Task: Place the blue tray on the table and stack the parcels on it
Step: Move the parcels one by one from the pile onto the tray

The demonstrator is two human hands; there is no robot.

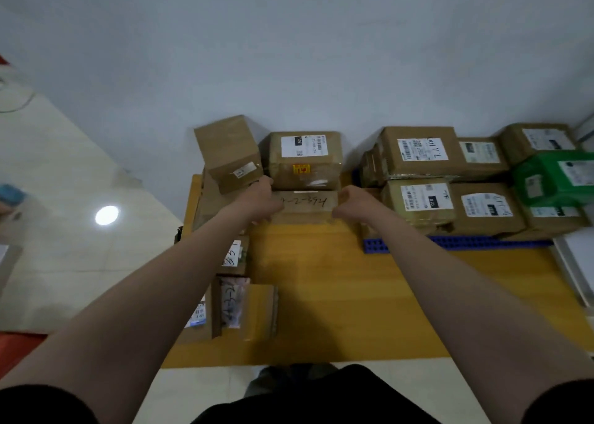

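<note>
left hand (264,202) and right hand (351,203) grip the handwritten parcel (305,207).

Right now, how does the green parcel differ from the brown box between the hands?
Green parcel: printed labels; brown box: handwritten number. Green parcel sits stacked on the blue tray; brown box lies off it, under another box, held by left hand and right hand. Both are boxy.

Parcels (390,155) hide most of the blue tray (466,242); their label print (421,149) seems unreadable.
</note>
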